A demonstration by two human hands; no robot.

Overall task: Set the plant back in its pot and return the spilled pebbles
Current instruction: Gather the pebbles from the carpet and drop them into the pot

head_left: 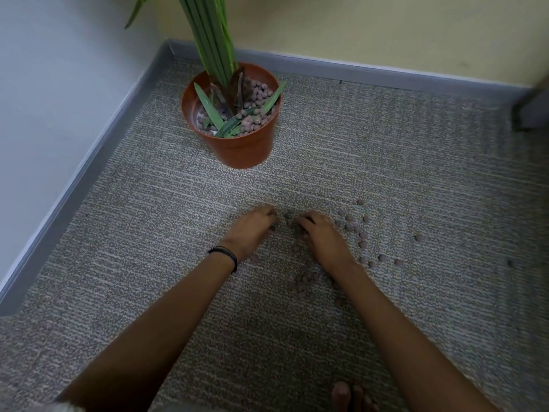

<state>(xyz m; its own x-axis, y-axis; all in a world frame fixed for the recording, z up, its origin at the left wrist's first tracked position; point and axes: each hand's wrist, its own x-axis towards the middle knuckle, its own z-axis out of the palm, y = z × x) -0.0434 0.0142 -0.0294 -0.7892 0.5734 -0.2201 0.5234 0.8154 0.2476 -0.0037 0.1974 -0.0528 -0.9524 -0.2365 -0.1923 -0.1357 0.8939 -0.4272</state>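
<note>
A green plant (212, 40) stands upright in a terracotta pot (240, 147) on the grey carpet, with brown pebbles around its stems. Several spilled pebbles (355, 230) lie scattered on the carpet in front of the pot, mostly to the right. My left hand (252, 230), with a black band at the wrist, rests palm down on the carpet with its fingers curled over pebbles. My right hand (322, 237) lies close beside it, fingers curled on the pebbles between the two hands. Whether either hand holds pebbles is hidden under the fingers.
The pot stands near a room corner with a grey skirting board (98, 153) along the white left wall and yellow back wall. A dark object (531, 111) sits at the right edge. Toes of a bare foot (350, 395) show at the bottom.
</note>
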